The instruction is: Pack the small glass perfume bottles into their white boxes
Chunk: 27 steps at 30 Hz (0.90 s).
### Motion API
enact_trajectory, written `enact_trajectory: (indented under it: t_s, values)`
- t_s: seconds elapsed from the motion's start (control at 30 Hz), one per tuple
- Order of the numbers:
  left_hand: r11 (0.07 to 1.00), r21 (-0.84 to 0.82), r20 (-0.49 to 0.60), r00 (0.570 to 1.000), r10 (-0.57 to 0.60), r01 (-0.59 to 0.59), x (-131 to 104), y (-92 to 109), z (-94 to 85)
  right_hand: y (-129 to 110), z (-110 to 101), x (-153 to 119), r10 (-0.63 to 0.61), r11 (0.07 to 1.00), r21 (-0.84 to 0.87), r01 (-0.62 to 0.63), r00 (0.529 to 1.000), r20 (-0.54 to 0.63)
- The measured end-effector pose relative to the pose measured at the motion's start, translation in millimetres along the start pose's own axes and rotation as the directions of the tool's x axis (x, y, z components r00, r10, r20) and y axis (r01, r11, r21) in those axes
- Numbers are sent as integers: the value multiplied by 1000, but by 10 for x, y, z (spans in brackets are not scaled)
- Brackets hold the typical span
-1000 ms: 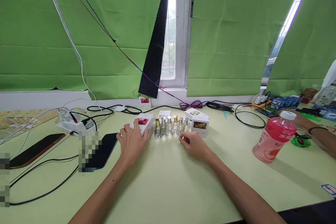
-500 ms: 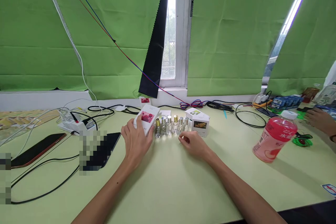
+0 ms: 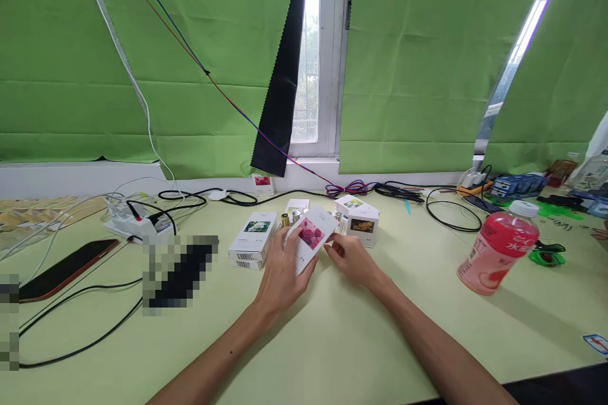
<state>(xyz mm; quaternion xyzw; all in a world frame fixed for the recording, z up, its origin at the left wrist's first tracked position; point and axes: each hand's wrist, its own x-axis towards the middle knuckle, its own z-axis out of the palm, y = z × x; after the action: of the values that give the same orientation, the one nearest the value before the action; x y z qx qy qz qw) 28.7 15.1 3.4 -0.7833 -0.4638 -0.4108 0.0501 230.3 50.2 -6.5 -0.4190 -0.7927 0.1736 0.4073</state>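
Note:
My left hand is closed around a white box printed with pink roses, tilted and raised off the table. My right hand is at the box's right end with its fingers curled together; what they hold, if anything, is hidden. Behind the raised box stand several small glass bottles with gold or silver caps, mostly covered by it. A white box with a white-flower picture lies left of my left hand. Past my right hand are more white boxes, one with a yellow-flower picture.
A pink drink bottle stands on the right, with a green and black object behind it. On the left lie a phone, a white power strip and black cables. Coiled wires run along the wall.
My left hand has carried the rose box to the right, in front of the bottles and up to my right hand. The white-flower box has come into view. Another person's hand has left the far right.

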Motion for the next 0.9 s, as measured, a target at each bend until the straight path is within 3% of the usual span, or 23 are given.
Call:
enact_trajectory:
  t_s: [0.2,0.43,0.9]
  values:
    - [984,-152,61,994,-88,96,-10,-1,-4,-4,14,-2,-53,998,15,54,998,-40]
    - [947,-268,141,980,-143,177,-116,-39,121,-81,-14,-11,-105,991,84,109,993,-49]
    - [930,-309,205,969,-137,197,-122,-37,130,-62,9,-33,-93,988,124,97,995,-36]
